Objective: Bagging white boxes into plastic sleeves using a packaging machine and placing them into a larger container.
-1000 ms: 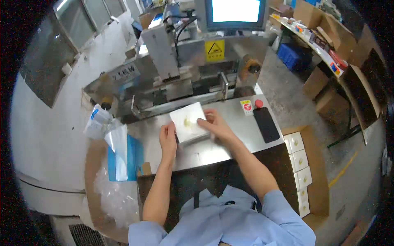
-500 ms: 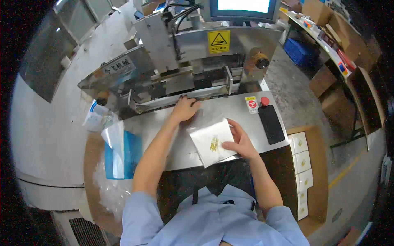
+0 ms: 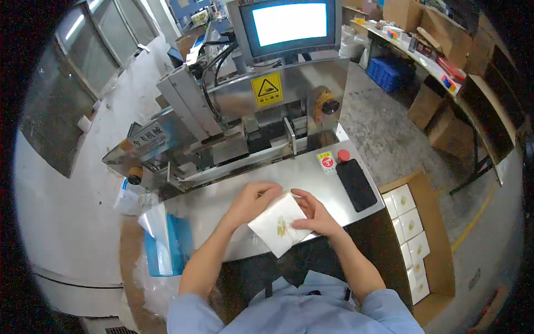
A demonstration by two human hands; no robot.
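Note:
A white square packet (image 3: 280, 227) with a gold leaf print is held tilted over the steel work surface of a machine. My right hand (image 3: 318, 215) grips its right side, thumb on the printed face and fingers behind. My left hand (image 3: 253, 201) is closed at the packet's upper left edge, with its fingers curled in; the fingertips are partly hidden. The machine's front slot and rail (image 3: 239, 163) lie just beyond both hands.
A black phone (image 3: 356, 185) and a red button (image 3: 343, 156) are at the right of the steel surface. A carton (image 3: 442, 245) at the right holds several white packets. At the left stands a blue bin (image 3: 161, 245) with clear film. A lit monitor (image 3: 290, 25) stands behind the machine.
My left hand has come back from the machine's rail to the packet's upper edge. My right hand still holds the packet. The view has tilted up, showing more of the monitor.

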